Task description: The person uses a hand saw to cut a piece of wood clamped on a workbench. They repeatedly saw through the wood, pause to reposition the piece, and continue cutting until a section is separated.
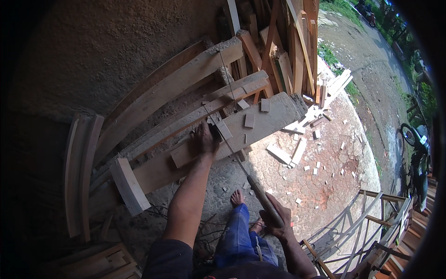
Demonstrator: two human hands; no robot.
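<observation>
My right hand (276,211) is closed on a long wooden handle (265,200) with a thin metal blade (237,158) running up and left across a small pale piece of wood (221,130) on a wide plank (283,111). My left hand (204,139) rests on the plank just left of the blade, fingers curled over something dark that I cannot make out. A few small offcuts (249,120) lie on the plank. Behind it lie long beams (172,88), and a short pale board (130,186) crosses the plank's left end.
Stacked timber (297,51) leans at the back; curved boards (81,176) stand at left by the wall (93,56). The concrete floor (339,181) holds scattered offcuts around my bare feet (238,197). Slatted frames (381,223) are at lower right, a motorbike (418,162) beyond.
</observation>
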